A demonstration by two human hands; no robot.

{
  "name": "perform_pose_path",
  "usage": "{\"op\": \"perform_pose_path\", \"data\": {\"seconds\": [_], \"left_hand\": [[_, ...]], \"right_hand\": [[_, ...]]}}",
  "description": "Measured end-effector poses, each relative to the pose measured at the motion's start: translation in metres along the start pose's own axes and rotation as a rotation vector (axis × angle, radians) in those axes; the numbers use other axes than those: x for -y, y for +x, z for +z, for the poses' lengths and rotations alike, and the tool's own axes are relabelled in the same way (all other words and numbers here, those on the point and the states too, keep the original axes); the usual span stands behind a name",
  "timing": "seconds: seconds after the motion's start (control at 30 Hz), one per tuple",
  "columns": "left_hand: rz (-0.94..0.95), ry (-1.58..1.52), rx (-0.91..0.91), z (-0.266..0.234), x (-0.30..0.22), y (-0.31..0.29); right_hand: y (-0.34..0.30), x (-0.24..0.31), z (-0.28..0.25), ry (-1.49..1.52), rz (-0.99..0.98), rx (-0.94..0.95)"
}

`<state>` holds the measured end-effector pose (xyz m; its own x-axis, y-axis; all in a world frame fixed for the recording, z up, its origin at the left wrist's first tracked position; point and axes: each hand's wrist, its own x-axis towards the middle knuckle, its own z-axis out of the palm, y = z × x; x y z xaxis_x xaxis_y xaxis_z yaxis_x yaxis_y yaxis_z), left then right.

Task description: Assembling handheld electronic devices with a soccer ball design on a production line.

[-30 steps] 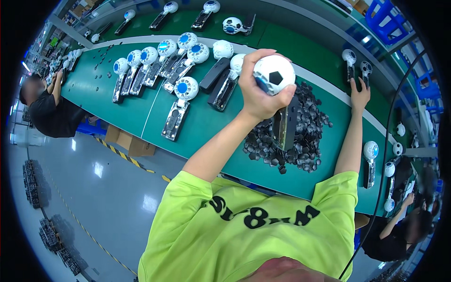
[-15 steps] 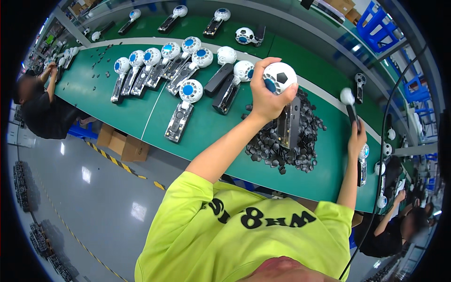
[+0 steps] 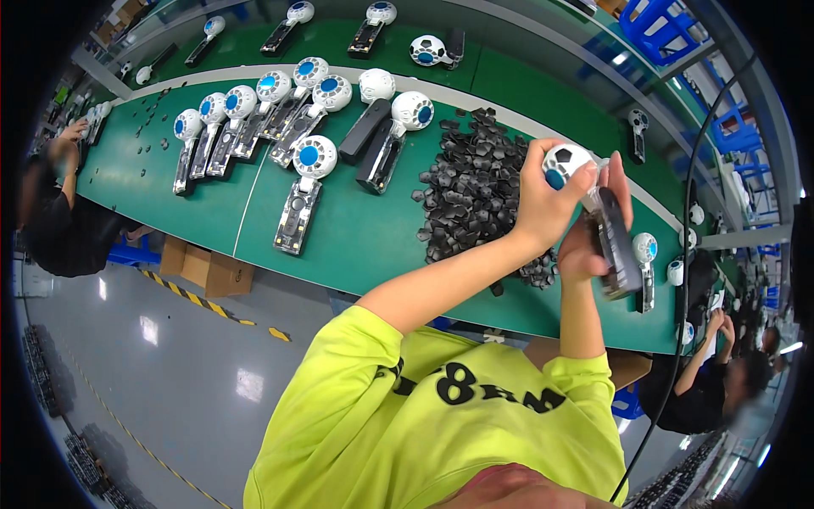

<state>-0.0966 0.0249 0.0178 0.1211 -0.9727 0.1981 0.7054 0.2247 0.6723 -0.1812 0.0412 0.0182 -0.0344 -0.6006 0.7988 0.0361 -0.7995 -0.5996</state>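
Note:
My left hand (image 3: 547,199) is closed around the ball-shaped head of a handheld device (image 3: 566,159), white with black pentagons and a blue disc. Its black handle (image 3: 617,242) slants down to the right across my right hand (image 3: 583,242). That hand's palm and fingers are against the handle and neck, with the fingertips pointing up beside the ball; its exact grip is partly hidden. Under and left of my hands lies a heap of small black pentagonal pieces (image 3: 475,187). Another white-headed device (image 3: 645,250) lies just right of my right hand.
Several similar devices with blue-centred white heads (image 3: 314,157) lie to the left on the green table (image 3: 365,246). More sit along the far green strip (image 3: 509,85). Co-workers (image 3: 64,212) sit at both sides. A black cable (image 3: 688,212) hangs at right; a cardboard box (image 3: 203,267) stands below.
My left hand has carried its device rightward, away from above the heap. My right hand, which held a white-headed device by its handle farther right, has come in to meet the left.

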Motion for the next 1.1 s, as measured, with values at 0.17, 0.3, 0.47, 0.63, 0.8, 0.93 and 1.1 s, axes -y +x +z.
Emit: {"op": "perform_pose_path", "data": {"seconds": [0.17,0.3,0.47,0.63,0.8,0.93,1.1], "left_hand": [[-0.026,0.233,0.081,-0.007,-0.01,0.012],[-0.055,0.76,0.718,-0.044,-0.044,0.041],[0.048,1.367,0.773,-0.102,-0.08,0.07],[-0.187,1.442,0.909,-0.102,-0.076,0.068],[-0.111,1.465,0.968,-0.11,-0.063,0.066],[0.09,1.473,0.979,-0.114,-0.056,0.065],[-0.156,1.305,0.967,-0.091,-0.065,0.058]], "right_hand": [[0.01,-0.015,0.001,0.248,0.232,-0.091],[0.004,-0.022,-0.009,0.312,0.555,-0.169],[-0.015,-0.023,-0.031,0.422,0.84,-0.348],[-0.009,-0.027,-0.041,0.307,0.989,-0.246],[-0.011,-0.026,-0.035,0.441,0.948,-0.192],[-0.005,-0.017,-0.034,0.537,0.904,-0.139],[0.0,-0.011,-0.043,0.172,0.815,0.19]]}}
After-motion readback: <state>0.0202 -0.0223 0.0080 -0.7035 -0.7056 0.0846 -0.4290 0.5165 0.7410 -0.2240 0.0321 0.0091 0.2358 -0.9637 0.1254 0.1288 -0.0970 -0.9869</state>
